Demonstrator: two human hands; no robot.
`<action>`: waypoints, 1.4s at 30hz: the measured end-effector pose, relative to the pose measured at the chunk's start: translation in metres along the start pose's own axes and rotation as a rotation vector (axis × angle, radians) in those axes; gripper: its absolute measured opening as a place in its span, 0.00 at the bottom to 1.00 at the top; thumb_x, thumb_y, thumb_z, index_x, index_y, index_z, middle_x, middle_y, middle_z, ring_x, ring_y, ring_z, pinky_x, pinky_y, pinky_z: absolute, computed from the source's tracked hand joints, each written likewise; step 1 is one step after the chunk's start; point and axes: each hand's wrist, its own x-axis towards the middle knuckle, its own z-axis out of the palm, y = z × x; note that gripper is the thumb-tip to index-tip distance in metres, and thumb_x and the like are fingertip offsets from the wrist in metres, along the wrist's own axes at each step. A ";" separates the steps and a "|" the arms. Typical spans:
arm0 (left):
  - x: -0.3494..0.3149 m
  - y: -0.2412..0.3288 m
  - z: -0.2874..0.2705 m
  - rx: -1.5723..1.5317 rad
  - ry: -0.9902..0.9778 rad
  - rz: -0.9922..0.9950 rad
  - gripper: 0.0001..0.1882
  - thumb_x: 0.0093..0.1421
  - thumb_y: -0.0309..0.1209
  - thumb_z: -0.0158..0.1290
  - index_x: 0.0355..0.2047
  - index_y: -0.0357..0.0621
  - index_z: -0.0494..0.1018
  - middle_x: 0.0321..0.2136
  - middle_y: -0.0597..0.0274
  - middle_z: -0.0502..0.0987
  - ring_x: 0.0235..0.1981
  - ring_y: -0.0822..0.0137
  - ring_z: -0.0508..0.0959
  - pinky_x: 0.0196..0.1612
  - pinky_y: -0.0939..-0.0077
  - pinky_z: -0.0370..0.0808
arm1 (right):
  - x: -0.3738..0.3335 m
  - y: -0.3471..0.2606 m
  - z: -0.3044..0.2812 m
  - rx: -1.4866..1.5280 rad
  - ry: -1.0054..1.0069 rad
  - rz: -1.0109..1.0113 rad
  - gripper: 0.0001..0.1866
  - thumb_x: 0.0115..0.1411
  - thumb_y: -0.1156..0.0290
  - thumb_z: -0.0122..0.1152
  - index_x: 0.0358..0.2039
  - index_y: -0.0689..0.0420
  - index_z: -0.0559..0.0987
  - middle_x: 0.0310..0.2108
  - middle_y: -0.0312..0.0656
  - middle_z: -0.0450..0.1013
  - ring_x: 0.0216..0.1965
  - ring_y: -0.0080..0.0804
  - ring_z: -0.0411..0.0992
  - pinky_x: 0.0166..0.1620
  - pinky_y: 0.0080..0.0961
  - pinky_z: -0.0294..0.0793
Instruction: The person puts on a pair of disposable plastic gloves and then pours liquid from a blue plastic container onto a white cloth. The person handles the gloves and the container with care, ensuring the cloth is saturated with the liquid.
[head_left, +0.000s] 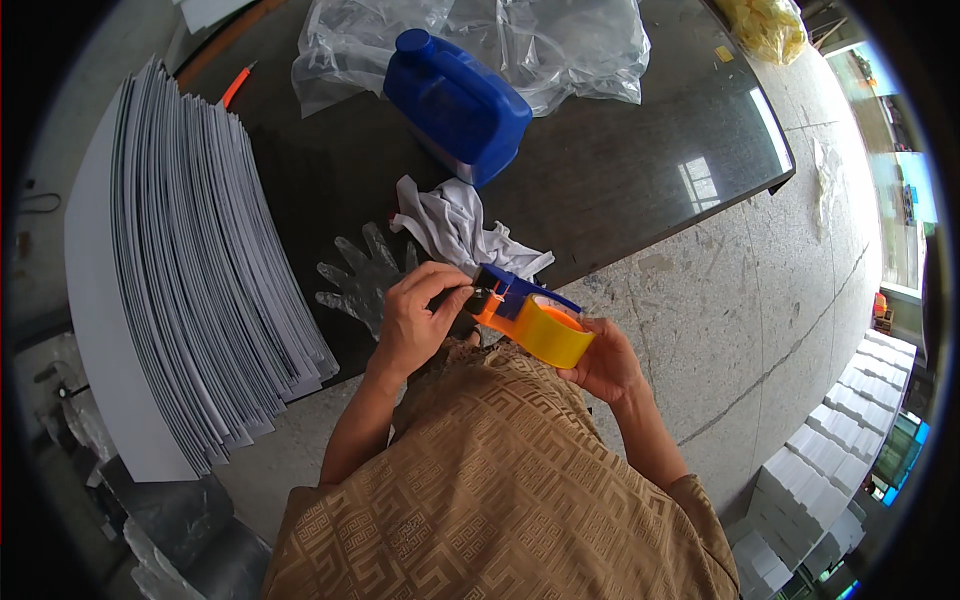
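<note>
In front of my body I hold a blue and orange tape dispenser [508, 290] with a roll of yellow tape [553, 338] on it. My right hand [607, 362] grips the roll end, its fingers around the yellow tape. At the other end, my left hand [418, 312] pinches with thumb and forefinger at the dispenser's dark head; whether a tape end lies between the fingertips is too small to tell. A clear plastic glove [357, 275] lies on the table beside my left hand, and a crumpled whitish cloth [455, 222] lies just beyond the dispenser.
A tall stack of white sheets [190, 270] stands on the dark table [620, 170] at left. A blue jug [455, 105] and clear plastic bags [560, 50] sit farther back, an orange cutter [238, 86] at far left. White stacks [810, 470] stand on the floor at right.
</note>
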 end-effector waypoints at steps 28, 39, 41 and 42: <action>-0.047 -0.010 -0.007 -0.698 -0.107 -0.438 0.08 0.66 0.27 0.55 0.36 0.32 0.75 0.29 0.63 0.79 0.28 0.77 0.77 0.31 0.82 0.75 | -0.003 0.033 0.040 0.188 0.311 -0.063 0.24 0.65 0.61 0.55 0.53 0.68 0.70 0.46 0.54 0.74 0.37 0.38 0.77 0.45 0.35 0.82; -0.033 -0.010 -0.012 -0.759 -0.021 -0.327 0.09 0.68 0.30 0.53 0.42 0.36 0.74 0.40 0.59 0.77 0.41 0.71 0.79 0.44 0.76 0.79 | -0.023 -0.009 0.045 -0.559 -0.285 -0.291 0.23 0.59 0.66 0.62 0.50 0.61 0.65 0.32 0.50 0.74 0.22 0.33 0.76 0.27 0.31 0.82; -0.035 -0.017 -0.007 -0.996 -0.027 -0.552 0.12 0.70 0.34 0.50 0.44 0.37 0.73 0.40 0.58 0.78 0.41 0.67 0.80 0.44 0.72 0.80 | -0.036 -0.017 0.063 -0.748 -0.244 -0.341 0.25 0.53 0.69 0.68 0.47 0.63 0.67 0.31 0.51 0.74 0.23 0.34 0.78 0.26 0.26 0.81; -0.040 -0.029 -0.001 -1.162 -0.065 -0.692 0.14 0.71 0.37 0.48 0.45 0.38 0.73 0.40 0.56 0.78 0.42 0.65 0.80 0.45 0.69 0.80 | -0.042 -0.021 0.072 -0.863 -0.236 -0.350 0.26 0.53 0.68 0.69 0.47 0.63 0.67 0.30 0.51 0.75 0.23 0.34 0.78 0.26 0.25 0.80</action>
